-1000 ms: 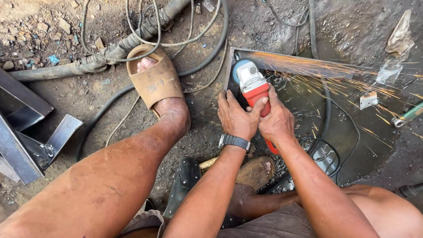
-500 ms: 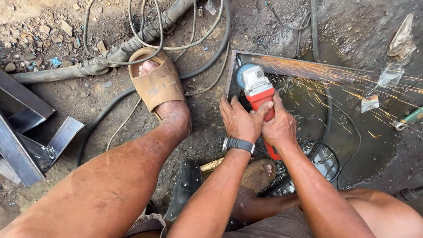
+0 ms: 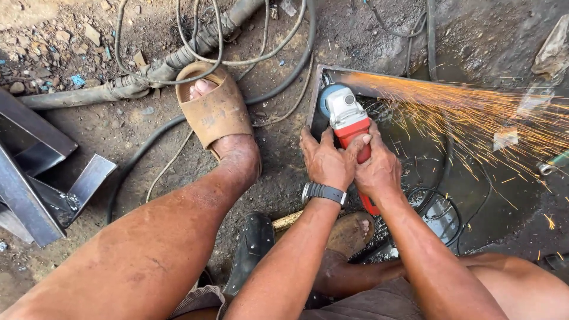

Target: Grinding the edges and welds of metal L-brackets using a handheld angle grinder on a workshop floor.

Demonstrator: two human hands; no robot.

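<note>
A red and grey angle grinder (image 3: 345,118) lies across a dark metal frame (image 3: 315,98) on the ground, its disc at the frame's top corner. Orange sparks (image 3: 474,118) stream off to the right. My left hand (image 3: 325,160), with a dark wristwatch (image 3: 323,192) on the wrist, grips the grinder's body from the left. My right hand (image 3: 377,168) clasps the red body from the right, both hands touching each other. My left foot in a tan sandal (image 3: 214,112) rests on the dirt left of the frame.
Cables and a thick wrapped hose (image 3: 172,62) loop over the dirt at the top. Angled steel pieces (image 3: 41,172) lie at the left edge. A dark shoe sole (image 3: 252,243) and my other foot (image 3: 349,234) sit under my arms. Scraps lie at the right.
The grinder and both hands have shifted slightly along the frame's corner. The spark stream to the right has grown wider and brighter.
</note>
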